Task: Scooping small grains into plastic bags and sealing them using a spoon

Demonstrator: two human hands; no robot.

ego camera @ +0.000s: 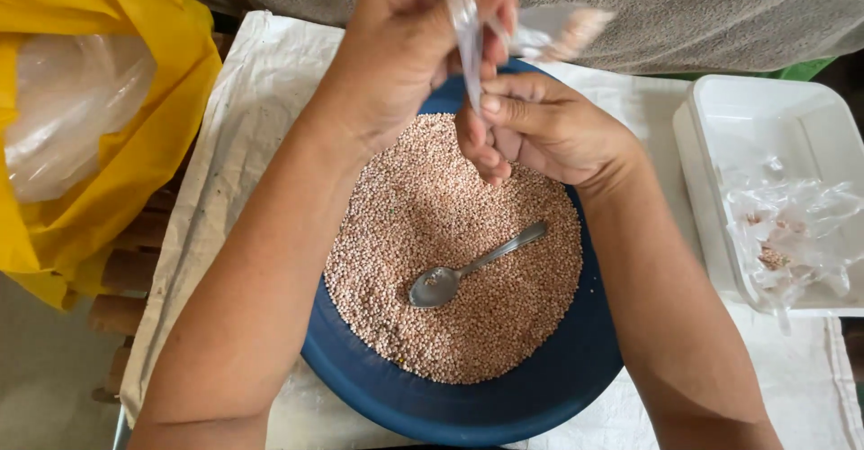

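**Small clear bag pinched above a basin of grain**

Nearest the lens: two bare forearms, reaching in from the bottom edge over a blue round basin [540, 396]. Heaped in it, pinkish-tan small grains [450, 234], with a metal spoon [472, 268] lying bowl-down-left on top, handle pointing up-right, touched by neither hand.

Higher in view, left hand [405, 45] closed, fingers curled and pinching the top of a small clear plastic bag [470, 31]. Just below, right hand [540, 130] with fingers bent and thumb pressed against the lower part of the same bag, gripping it over the far side of the basin. Bag stretched thin between both hands, with a loose flap trailing right.

As to progress, judging only from how things lie: basin nearly full, spoon set down, one bag in hand, and a few filled or part-filled clear packets [787, 234] resting in a white plastic tray [756, 112] at right. Seemingly early, then, with most of the grain not yet bagged.

Hard to make out: whether the held bag contains grain, since blur and fingers cover it; fingertips of the left hand cut off by the top edge. Yellow sack [108, 144] with a clear liner at left only partly shown, contents unclear. White woven cloth [252, 117] beneath everything, running off the frame.
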